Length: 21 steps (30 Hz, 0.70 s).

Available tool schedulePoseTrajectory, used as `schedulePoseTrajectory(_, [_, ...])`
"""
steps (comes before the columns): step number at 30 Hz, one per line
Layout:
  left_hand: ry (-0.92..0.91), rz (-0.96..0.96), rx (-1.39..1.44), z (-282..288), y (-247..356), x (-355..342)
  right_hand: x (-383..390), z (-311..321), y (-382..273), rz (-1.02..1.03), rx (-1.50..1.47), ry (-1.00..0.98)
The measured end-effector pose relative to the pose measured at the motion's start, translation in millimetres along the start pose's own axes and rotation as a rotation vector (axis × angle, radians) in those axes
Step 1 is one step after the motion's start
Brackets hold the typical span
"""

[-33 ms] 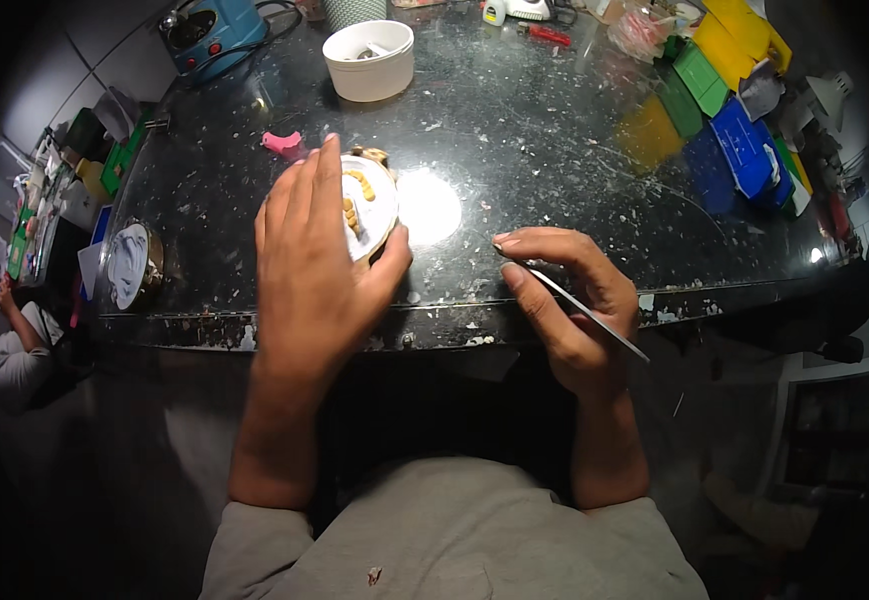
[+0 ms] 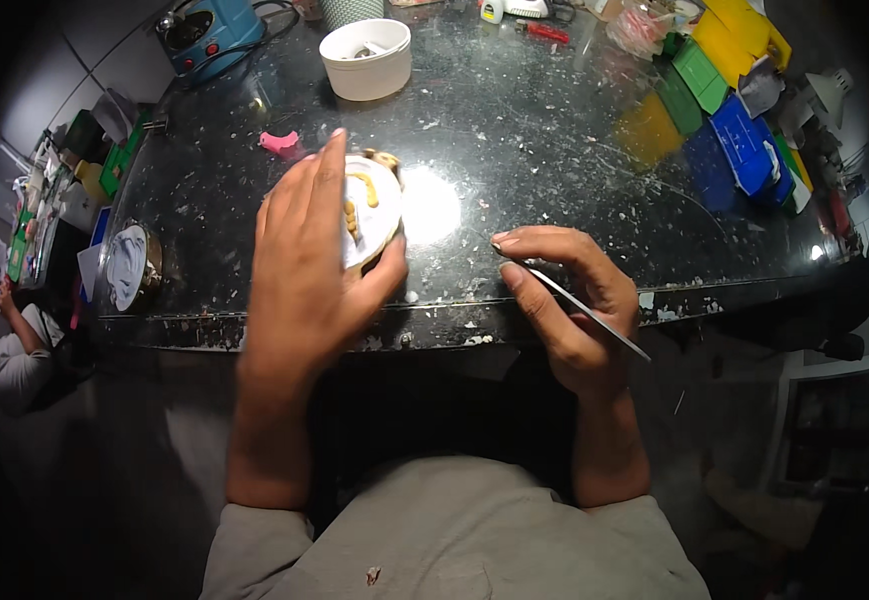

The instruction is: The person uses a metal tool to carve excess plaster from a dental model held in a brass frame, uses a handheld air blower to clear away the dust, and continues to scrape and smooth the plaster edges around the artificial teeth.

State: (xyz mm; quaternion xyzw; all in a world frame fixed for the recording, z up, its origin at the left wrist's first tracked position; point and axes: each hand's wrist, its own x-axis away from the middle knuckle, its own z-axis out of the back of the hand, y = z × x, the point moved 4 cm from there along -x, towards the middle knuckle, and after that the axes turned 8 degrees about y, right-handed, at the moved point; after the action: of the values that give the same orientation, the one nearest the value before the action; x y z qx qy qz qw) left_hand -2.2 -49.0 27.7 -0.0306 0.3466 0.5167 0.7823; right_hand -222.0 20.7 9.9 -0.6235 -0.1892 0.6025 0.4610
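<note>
A round dental flask half [image 2: 386,207], filled with white plaster and bearing yellowish tooth-shaped rows, is at the table's near side. My left hand [image 2: 305,250] closes around it, fingers stretched along its left side and thumb at its lower right; the palm hides its left part. Further right, my right hand [image 2: 575,290] is closed on a thin metal hand instrument [image 2: 595,322], whose shaft slants down to the right past the palm. Thumb and forefinger are at its upper end, apart from the flask. A pink moulded piece [image 2: 279,142] lies beyond my left hand.
Another plaster-filled flask half [image 2: 131,268] sits at the table's left edge. A white tub [image 2: 367,75] with something metallic inside and a blue device [image 2: 213,38] with a cable stand at the back. Coloured bins [image 2: 745,150] line the right side. A person [image 2: 25,345] sits far left.
The flask half has turned slightly and shifted a little to the right under my left hand, while the wrist has moved slightly left. My right hand and its instrument stay nearly still.
</note>
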Motion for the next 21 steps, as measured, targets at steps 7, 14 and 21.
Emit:
schedulePoseTrajectory(7, [-0.339, -0.318, 0.455, 17.3, -24.5, 4.7, -1.2, 2.5, -1.9, 0.089, -0.006, -0.029])
schedulePoseTrajectory(14, [-0.093, -0.196, 0.513, 24.0, -25.5, 13.5, -3.2, -1.1, -3.4, 0.161, -0.013, -0.129])
schedulePoseTrajectory(21, [-0.105, -0.210, 0.067, 10.7, 18.3, 10.3, -0.6, -8.1, -12.2, 0.359, 0.098, -0.175])
